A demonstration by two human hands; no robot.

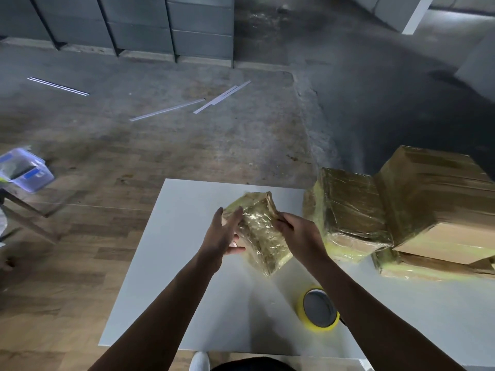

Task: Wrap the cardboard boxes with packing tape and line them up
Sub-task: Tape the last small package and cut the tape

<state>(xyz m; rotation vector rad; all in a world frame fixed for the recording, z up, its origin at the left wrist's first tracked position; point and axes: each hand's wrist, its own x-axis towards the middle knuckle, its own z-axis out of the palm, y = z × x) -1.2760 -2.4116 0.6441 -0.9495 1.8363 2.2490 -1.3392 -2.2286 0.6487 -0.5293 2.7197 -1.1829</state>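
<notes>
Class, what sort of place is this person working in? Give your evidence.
Probably a warehouse or storeroom used for packing: a stained concrete floor, grey stacked units along the far wall, tape-wrapped cardboard boxes, and a yellow tape roll on a white table.

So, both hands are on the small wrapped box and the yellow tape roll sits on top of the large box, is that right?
Not quite: in the head view the yellow tape roll lies on the white table. The left hand and right hand are on the small wrapped box.
</notes>
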